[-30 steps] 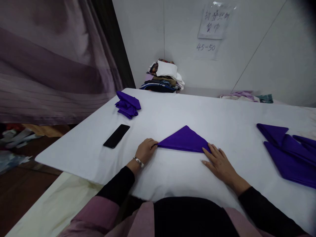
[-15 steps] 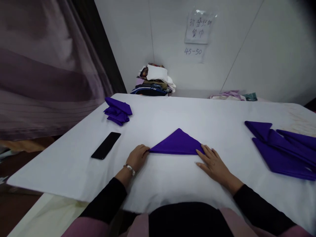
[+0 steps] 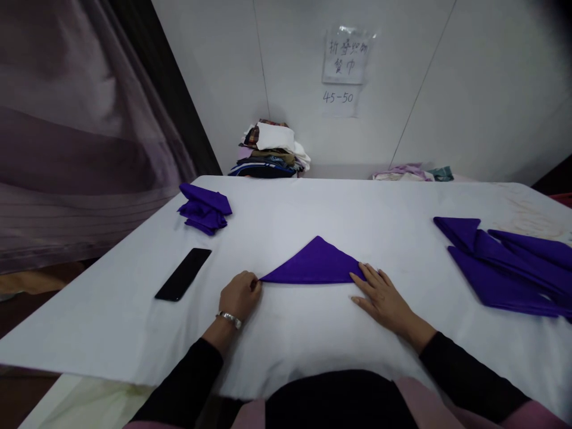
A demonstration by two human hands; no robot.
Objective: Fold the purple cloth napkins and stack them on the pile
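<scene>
A purple cloth napkin (image 3: 313, 265) lies on the white-covered table, folded into a flat triangle with its point facing away from me. My left hand (image 3: 240, 294), with a silver bracelet at the wrist, is closed in a pinch at the triangle's left corner. Over the right corner, my right hand (image 3: 379, 294) rests with its fingers spread and lying flat, covering that tip. The napkin's long edge runs between my two hands, nearest to me.
A black phone (image 3: 183, 274) lies left of my left hand. Behind it sits a bunched purple napkin pile (image 3: 205, 208). More folded purple napkins (image 3: 504, 274) lie at the right. Stacked clothes (image 3: 270, 152) stand beyond the table's far edge, by the wall with a paper sign (image 3: 345, 58).
My left fingers have curled into a tighter pinch on the napkin's left corner, which looks drawn out to a thinner tip. My right hand stays flat on the right corner. The view has shifted slightly.
</scene>
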